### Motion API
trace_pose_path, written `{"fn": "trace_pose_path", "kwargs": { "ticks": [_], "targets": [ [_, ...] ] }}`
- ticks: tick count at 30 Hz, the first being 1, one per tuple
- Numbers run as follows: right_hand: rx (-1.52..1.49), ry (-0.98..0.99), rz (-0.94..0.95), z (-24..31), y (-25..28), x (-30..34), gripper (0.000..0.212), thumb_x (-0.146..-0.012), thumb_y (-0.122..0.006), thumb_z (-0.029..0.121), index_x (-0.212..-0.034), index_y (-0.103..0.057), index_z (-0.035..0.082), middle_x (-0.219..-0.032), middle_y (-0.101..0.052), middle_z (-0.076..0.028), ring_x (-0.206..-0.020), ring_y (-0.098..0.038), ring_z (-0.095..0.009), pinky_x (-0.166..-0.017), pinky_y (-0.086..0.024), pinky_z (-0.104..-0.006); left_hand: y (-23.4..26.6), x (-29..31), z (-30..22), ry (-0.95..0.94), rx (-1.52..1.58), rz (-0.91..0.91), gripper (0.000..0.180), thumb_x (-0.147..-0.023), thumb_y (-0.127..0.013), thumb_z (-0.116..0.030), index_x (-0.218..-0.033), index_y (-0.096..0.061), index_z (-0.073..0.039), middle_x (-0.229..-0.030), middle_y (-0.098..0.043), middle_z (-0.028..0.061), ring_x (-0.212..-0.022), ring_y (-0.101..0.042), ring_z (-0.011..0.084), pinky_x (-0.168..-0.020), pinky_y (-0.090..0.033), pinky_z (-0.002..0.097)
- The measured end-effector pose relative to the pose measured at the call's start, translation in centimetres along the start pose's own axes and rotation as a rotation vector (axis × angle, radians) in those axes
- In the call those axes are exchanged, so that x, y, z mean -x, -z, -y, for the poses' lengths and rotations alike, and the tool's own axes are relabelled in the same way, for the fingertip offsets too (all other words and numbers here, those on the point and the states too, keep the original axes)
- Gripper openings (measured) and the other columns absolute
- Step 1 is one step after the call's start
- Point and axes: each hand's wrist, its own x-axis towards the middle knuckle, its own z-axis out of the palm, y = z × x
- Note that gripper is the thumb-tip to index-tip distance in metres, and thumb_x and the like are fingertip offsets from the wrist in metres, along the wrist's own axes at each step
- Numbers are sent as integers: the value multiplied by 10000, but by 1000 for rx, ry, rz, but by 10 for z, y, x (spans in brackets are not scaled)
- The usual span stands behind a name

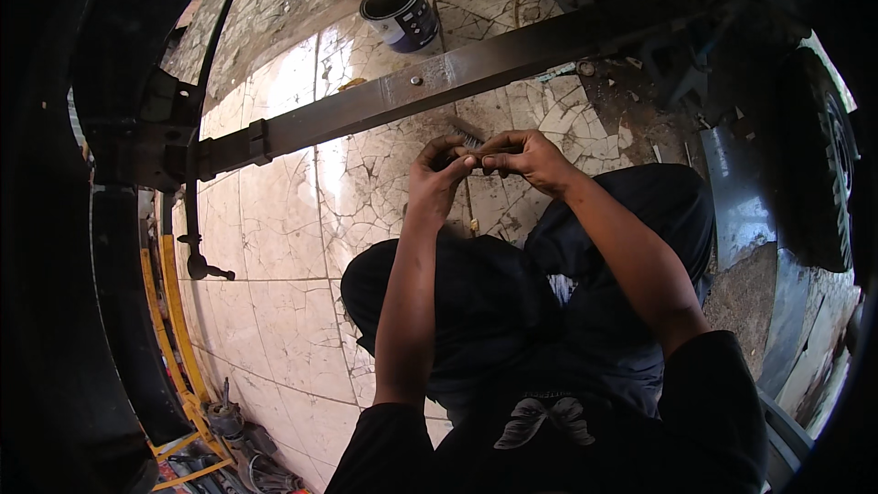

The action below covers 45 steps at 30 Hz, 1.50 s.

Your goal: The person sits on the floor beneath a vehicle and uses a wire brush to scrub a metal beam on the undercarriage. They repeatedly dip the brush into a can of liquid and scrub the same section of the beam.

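Over the floor in front of my knees, my left hand [441,170] and my right hand [532,161] meet fingertip to fingertip. Both are closed in a pinch around something small at the point where they touch; it is too small and too covered by the fingers to name. Just beyond the fingertips, a dark-bristled brush [468,135] shows, partly hidden by my hands. A long metal beam [366,108] of a vehicle's underside crosses ahead of both hands, apart from them.
A dark open paint can [413,29] stands beyond the beam on cracked floor tiles [274,229]. At left hang a thin rod with a jointed end [197,263] and dark frame parts. A yellow metal frame [174,329] stands lower left. At right are a tyre [814,165] and sheet metal [739,197].
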Motion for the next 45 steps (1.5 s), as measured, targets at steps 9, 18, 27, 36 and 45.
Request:
{"fn": "trace_pose_path", "kwargs": {
  "ticks": [9,18,27,36,45],
  "targets": [
    [-67,81,48,-9,2,-2,283,-890,-832,124,-1133,-732,19,-1057,-764,-55,-1013,-711,-135,-904,-560,-279,-5,10,-1,19,-92,-57,273,-882,-802,2,-1142,-737,58,-1044,-765,137,-954,-732,190,-862,-595,294],
    [-13,45,-90,-15,-1,-1,307,-895,-839,152,-1147,-716,28,-1093,-755,-54,-987,-709,-132,-848,-570,-281,-14,14,0,-16,-240,-45,319,-888,-790,16,-1189,-716,93,-1088,-762,155,-992,-738,198,-907,-605,306],
    [-54,-16,-140,-17,-11,1,389,-915,-825,264,-1222,-750,37,-1008,-764,-39,-851,-678,-104,-755,-567,-262,-9,10,12,-21,-62,-34,318,-911,-779,-19,-1198,-684,79,-1136,-740,161,-1000,-729,226,-919,-599,341],
    [180,320,-288,2,-16,-3,224,-979,-732,110,-1175,-742,1,-1052,-777,-93,-938,-733,-137,-799,-605,-290,-8,-8,8,-14,-248,-245,349,-960,-771,-236,-1165,-674,29,-1017,-761,148,-912,-741,213,-804,-590,335],
    [517,436,-418,64,-19,11,231,-978,-689,11,-1203,-740,24,-1035,-752,-97,-925,-750,-156,-827,-621,-289,-7,-14,-5,-55,-271,-143,460,-1014,-679,-417,-1189,-694,8,-988,-752,107,-868,-699,168,-774,-526,307]
  ]
}}
